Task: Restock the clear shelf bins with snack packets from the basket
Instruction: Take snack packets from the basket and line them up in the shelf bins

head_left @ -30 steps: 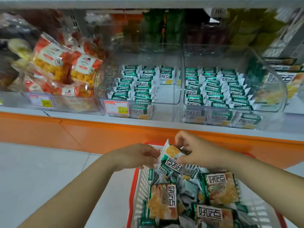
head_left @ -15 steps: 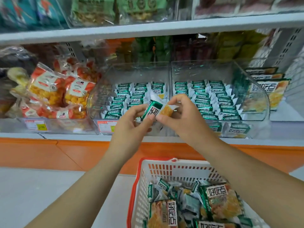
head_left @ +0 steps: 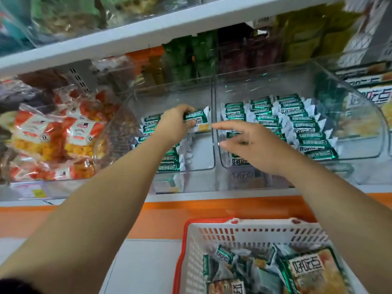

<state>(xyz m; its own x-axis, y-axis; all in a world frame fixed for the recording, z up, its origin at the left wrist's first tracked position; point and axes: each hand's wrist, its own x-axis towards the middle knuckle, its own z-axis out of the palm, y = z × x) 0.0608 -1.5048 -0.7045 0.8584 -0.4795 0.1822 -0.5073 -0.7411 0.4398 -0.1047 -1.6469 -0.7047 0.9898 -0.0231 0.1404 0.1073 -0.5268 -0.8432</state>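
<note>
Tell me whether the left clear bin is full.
Not full. The left clear bin has bare floor on its right, beside the packet rows.

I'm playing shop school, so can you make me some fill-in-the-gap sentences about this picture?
1. The ___ hand grips a green packet over a clear bin.
2. The right hand holds ___.
3. More packets lie in the white ___ below the shelf.
Missing words: left; nothing; basket.
</note>
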